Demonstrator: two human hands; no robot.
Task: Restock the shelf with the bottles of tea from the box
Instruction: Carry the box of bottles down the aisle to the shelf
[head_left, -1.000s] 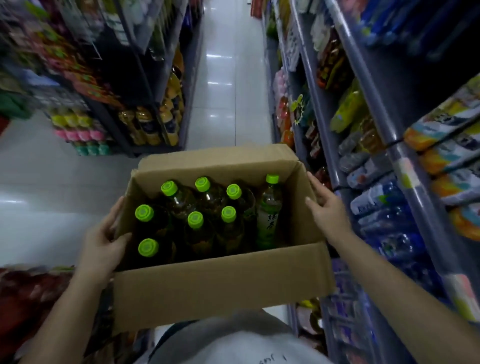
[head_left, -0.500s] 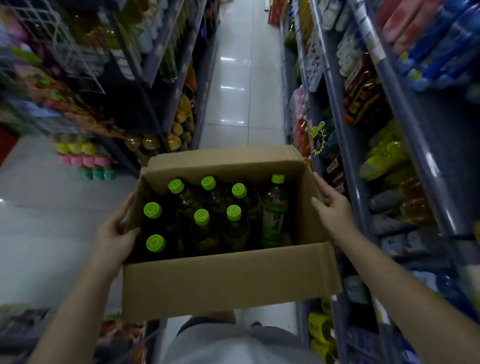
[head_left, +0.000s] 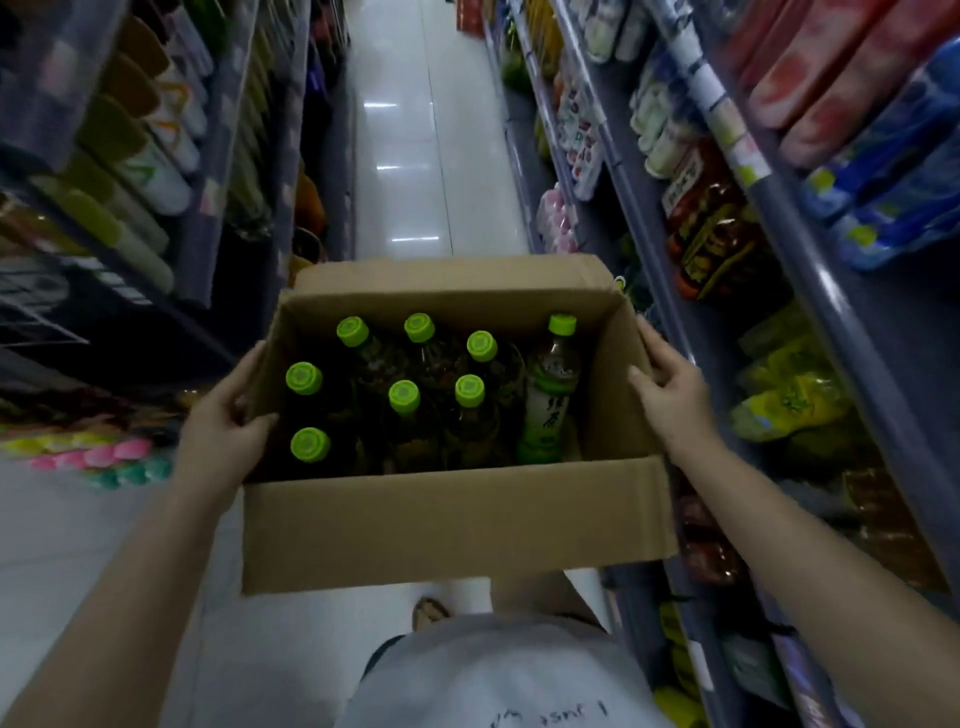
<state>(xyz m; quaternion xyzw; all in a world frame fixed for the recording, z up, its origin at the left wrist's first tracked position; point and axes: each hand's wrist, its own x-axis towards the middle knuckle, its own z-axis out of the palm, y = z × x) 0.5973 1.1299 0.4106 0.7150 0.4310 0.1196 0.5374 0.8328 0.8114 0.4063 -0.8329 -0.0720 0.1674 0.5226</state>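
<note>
An open cardboard box is carried at waist height in the shop aisle. Several tea bottles with lime-green caps stand upright inside it. One tea bottle at the box's right side shows its green and white label; the others are dark below the caps. My left hand grips the box's left wall, thumb over the rim. My right hand holds the right wall from outside, fingers on the edge.
Grey shelves packed with drinks and packets run close along the right. More shelves with bottles line the left. The white tiled floor of the aisle stretches ahead. A foot in a sandal shows below the box.
I have moved forward down the aisle; the shelves on both sides have slid closer and past. The box and both hands keep the same hold.
</note>
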